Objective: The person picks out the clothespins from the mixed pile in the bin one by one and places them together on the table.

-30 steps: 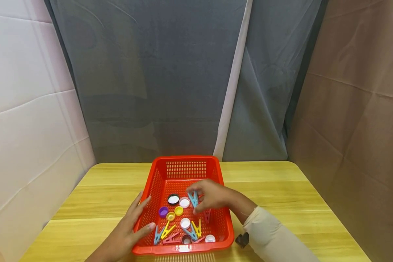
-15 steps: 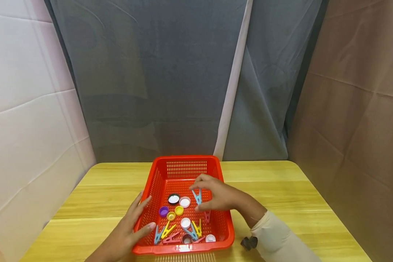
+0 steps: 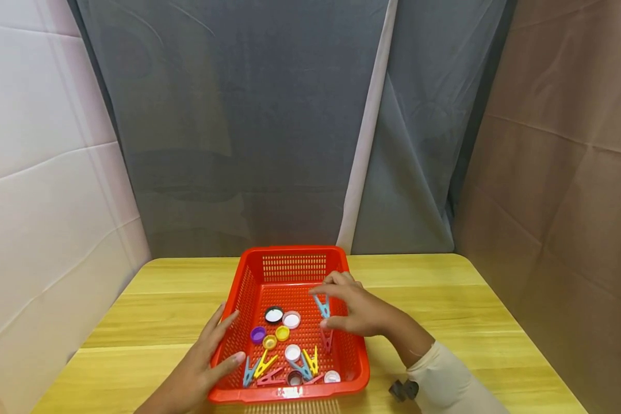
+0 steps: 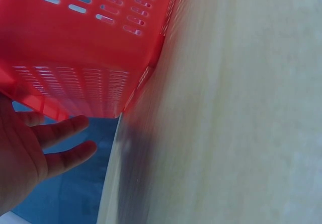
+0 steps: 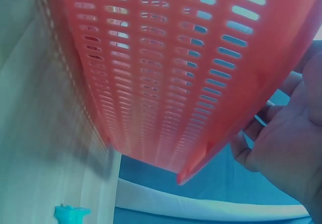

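Pinching a blue clip (image 3: 323,309) between thumb and fingers, the right grip (image 3: 361,309) is clamped on it over the right part of the basket (image 3: 253,395); how high the clip hangs cannot be told. Its 2 splayed legs point up toward the forefinger, and the other end is by the thumb. Just below that thumb is a pink clip (image 3: 326,341), partly covered by it. To the left of the right grip, inside the basket, are a black cap (image 3: 273,315) and a pink cap (image 3: 291,319), side by side, with a purple cap (image 3: 258,334), a yellow cap (image 3: 282,333) and a gold cap (image 3: 269,342) a little nearer the person. Nearer still from the right grip lie 2 white caps (image 3: 292,352), a brown cap (image 3: 294,378), 2 yellow clips (image 3: 265,365), 2 other blue clips (image 3: 249,372) and 2 more pink clips (image 3: 271,378). The left grip (image 3: 202,362) is apart, its fingers extended along the basket's left wall and its thumb reaching over the rim; whether it touches the basket cannot be told. The basket stands between the 2 grips on the tabletop (image 3: 434,310). Beyond them hangs a grey cloth (image 3: 238,126), with a brown cloth (image 3: 559,144) off to the right grip's side.
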`<state>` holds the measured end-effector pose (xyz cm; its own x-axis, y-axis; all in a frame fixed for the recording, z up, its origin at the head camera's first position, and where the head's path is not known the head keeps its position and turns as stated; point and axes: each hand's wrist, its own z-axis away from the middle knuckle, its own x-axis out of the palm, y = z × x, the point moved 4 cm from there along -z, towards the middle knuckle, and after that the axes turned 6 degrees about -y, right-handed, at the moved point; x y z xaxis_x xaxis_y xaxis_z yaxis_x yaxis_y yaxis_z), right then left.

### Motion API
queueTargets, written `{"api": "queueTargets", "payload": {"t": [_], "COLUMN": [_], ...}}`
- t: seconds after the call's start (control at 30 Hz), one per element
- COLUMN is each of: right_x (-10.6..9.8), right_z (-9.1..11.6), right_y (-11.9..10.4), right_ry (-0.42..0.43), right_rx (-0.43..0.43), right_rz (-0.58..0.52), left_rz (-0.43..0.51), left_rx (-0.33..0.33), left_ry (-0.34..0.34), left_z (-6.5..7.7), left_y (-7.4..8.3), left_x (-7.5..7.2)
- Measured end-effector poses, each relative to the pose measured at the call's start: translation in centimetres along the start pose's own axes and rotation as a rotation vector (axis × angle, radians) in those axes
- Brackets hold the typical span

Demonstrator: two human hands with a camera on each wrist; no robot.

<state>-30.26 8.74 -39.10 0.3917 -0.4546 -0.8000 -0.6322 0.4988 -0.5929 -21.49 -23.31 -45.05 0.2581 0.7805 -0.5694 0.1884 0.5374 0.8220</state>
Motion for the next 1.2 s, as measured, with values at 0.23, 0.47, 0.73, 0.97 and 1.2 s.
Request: {"api": "queueTargets", "payload": {"t": [0.23, 0.47, 0.73, 0.97, 1.2], "right_x": [-0.6, -1.4, -1.9, -2.2, -2.2], "right_z": [1.2, 2.7, 4.4, 5.7, 7.4], "right_y": [1.1, 2.7, 4.7, 6.8, 9.3], "right_ry": [0.122, 0.198, 0.294, 0.302, 0.234], "right_rx": [0.033, 0.071, 0.102, 0.133, 0.142], "right_rz": [-0.079, -0.137, -0.185, -0.185, -0.139], "left_rz": [-0.015, -0.038, -0.025, -0.031, -0.060], "left_rx": [-0.005, -0.002, 0.006, 0.011, 0.033], "left_ry": [-0.001, 0.008, 0.009, 0.015, 0.036], "left_z": [0.1, 0.0, 0.0, 0.1, 0.2], "left_y": [0.0, 0.0, 0.0, 0.1, 0.3], "left_x": [0.0, 0.0, 0.0, -0.1, 0.0]}}
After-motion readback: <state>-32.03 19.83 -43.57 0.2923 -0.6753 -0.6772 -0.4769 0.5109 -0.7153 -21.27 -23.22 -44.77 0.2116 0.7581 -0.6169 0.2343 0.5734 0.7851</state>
